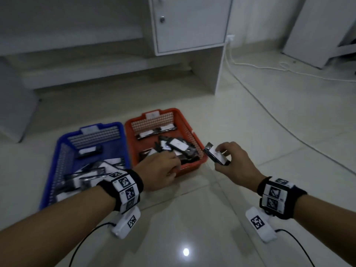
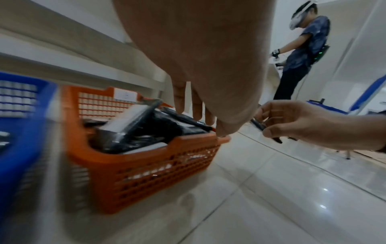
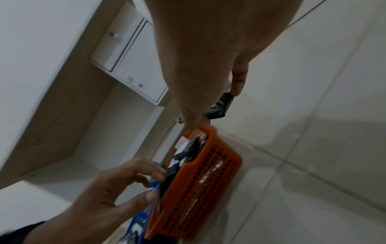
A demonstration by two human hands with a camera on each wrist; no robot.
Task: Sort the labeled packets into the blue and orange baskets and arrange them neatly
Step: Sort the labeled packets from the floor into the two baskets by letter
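Two baskets stand side by side on the tiled floor, the blue basket (image 1: 57,160) on the left and the orange basket (image 1: 192,168) on the right. Each holds several black packets with white labels lying in loose heaps. My left hand (image 1: 176,162) hangs over the orange basket's near edge (image 2: 156,173). Its fingers (image 2: 197,113) point down onto the packets (image 2: 146,128) and hold nothing. My right hand (image 1: 221,157) pinches one black labelled packet (image 1: 215,156) in the air just right of the orange basket. The packet (image 3: 221,107) shows between thumb and finger in the right wrist view.
A white cabinet (image 1: 190,24) with a lock and a low shelf stand behind the baskets. A white cable (image 1: 269,68) trails across the floor at the right. Another person (image 2: 300,49) wearing a headset stands further off.
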